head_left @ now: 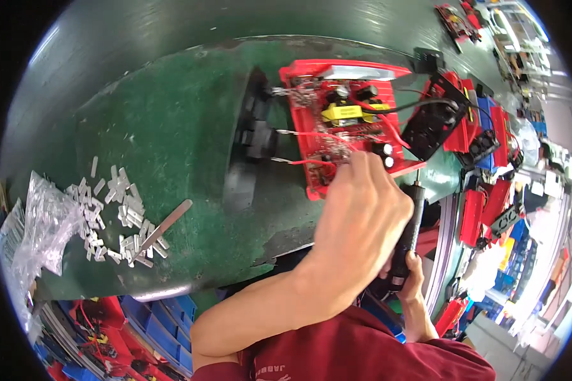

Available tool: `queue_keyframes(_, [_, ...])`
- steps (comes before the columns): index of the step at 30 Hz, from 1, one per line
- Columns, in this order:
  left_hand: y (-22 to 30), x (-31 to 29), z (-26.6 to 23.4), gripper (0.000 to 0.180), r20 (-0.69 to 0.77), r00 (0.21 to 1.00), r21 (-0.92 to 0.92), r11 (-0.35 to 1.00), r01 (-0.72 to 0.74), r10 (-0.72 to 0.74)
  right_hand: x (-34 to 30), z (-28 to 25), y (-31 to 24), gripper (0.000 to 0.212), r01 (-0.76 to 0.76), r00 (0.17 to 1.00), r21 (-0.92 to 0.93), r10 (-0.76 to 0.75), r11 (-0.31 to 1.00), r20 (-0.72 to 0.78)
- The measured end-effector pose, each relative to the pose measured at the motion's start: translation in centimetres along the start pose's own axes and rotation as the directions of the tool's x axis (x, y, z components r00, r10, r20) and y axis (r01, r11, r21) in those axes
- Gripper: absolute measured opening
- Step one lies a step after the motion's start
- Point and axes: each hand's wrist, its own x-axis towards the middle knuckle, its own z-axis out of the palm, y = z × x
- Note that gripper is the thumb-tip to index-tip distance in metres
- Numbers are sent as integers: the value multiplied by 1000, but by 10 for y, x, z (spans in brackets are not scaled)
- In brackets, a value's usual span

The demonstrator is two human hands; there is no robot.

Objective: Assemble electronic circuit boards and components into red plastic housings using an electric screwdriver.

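Observation:
A red open housing (302, 130) with a circuit board inside lies on the green bench. On the board sits a yellow transformer (343, 113), and red wires run from it. My left hand (365, 203) reaches over the board's near edge, fingers pinched together; their tips and whatever they hold are hidden. Lower right, my right hand (413, 279) is wrapped round the black handle of a powered screwdriver (408, 235). Its thin shaft points up beside the housing's near right corner. A black panel (255, 136) with connectors stands left of the housing, and red leads end near it.
Small metal pieces (130, 213) are heaped at the left with a flat metal strip (165, 230) and a clear plastic bag (49, 219). A black panel (435, 120) with a cable stands right of the housing. Red and blue parts (486, 130) crowd farther right; blue bins (159, 324) stand below the bench edge.

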Motion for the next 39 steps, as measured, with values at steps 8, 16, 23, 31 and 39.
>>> queue_keyframes(8, [-17, 4, -3, 16, -17, 991, 20, 991, -132, 132, -27, 39, -1, 55, -248, 941, -235, 291, 940, 172])
queue_keyframes(16, [-10, 18, -9, 26, 140, 959, -19, 969, -246, 246, -16, 50, 28, 48, 214, 937, -108, -173, 971, 302])
queue_keyframes(23, [-7, 16, -8, 20, 246, 969, -101, 995, 21, 4, -10, 49, 31, 48, 158, 926, 37, -162, 987, 341])
queue_keyframes(31, [-1, 18, -8, 19, 272, 962, -48, 999, -6, 18, -6, 49, 35, 48, 131, 928, 89, -154, 987, 340])
queue_keyframes(39, [-11, 19, -14, 21, 196, 972, -8, 992, -129, 128, -3, 42, 4, 51, 3, 900, 107, -49, 994, 432])
